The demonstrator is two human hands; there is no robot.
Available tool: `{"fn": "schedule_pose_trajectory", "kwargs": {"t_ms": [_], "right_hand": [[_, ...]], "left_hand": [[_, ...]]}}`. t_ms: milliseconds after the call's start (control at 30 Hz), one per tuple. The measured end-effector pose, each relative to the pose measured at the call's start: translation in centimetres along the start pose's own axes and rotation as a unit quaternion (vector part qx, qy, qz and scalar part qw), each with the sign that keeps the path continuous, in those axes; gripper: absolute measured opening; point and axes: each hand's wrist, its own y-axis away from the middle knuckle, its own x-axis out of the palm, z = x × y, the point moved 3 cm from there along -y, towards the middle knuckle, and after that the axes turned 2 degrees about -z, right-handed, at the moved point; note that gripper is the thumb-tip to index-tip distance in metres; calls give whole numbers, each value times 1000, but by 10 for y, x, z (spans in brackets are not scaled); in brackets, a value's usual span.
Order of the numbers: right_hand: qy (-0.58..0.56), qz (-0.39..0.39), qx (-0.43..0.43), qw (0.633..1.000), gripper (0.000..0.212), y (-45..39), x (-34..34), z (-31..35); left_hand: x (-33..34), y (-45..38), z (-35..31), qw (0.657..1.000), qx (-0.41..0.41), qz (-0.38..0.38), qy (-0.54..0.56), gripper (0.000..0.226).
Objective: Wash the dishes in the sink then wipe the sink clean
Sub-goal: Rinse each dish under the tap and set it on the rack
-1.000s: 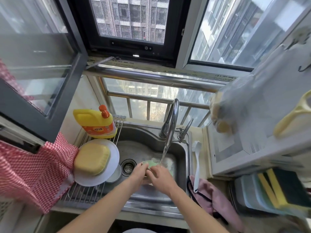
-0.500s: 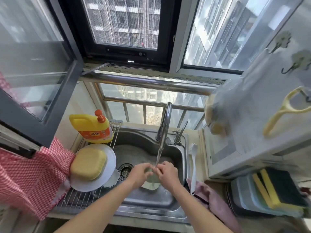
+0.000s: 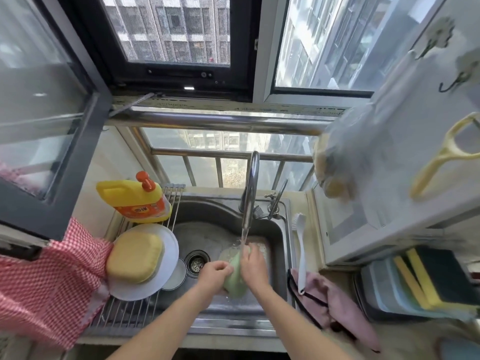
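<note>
Head view: left hand (image 3: 213, 274) and right hand (image 3: 253, 266) both grasp a pale green dish (image 3: 235, 279), tilted on edge under the running faucet (image 3: 250, 188), over the steel sink (image 3: 278, 235). White plate (image 3: 170, 245) with yellow container (image 3: 135, 257) sits on the left rack.

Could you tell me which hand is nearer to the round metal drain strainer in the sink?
Left. The left hand sits just beside the round metal drain strainer; the right hand lies further right.

bare forearms (image 3: 166, 326), no sleeves, no gloves
</note>
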Motion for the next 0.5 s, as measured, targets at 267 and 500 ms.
{"fn": "schedule_pose_trajectory", "kwargs": {"t_ms": [267, 500], "right_hand": [[32, 21, -47, 998, 64, 20, 5, 1], [-12, -47, -9, 999, 44, 30, -10, 15]], "left_hand": [[0, 3, 1, 999, -10, 11, 39, 19], [-4, 11, 4, 998, -15, 28, 62, 15]]}}
